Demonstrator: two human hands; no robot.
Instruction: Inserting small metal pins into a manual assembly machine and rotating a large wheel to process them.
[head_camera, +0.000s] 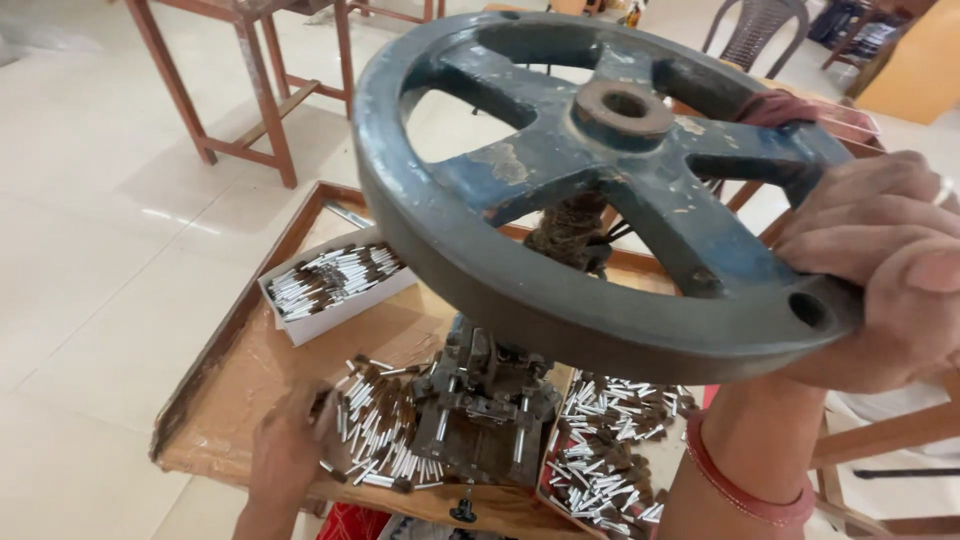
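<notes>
Handwheel (560, 190): cast metal, matt blue-grey paint, chipped and rough, bare rusty hub. Press (487, 400) beneath: dull, grimy metal. Small tubes (375, 430): shiny silver metal with dark ends. Desk (250, 370): worn, matt wood with raised rim. Box (335, 285): white cardboard. Floor (90, 250): glossy pale tile.

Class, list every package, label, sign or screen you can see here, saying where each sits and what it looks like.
Open white box: on the wooden tray, far left of the press, rectangular, shallow, filled with small silver-and-brown pieces.
Second open box: right of the press, near the right forearm, pale-edged, heaped with the same pieces.
No labels, signs or screens are visible.
</notes>
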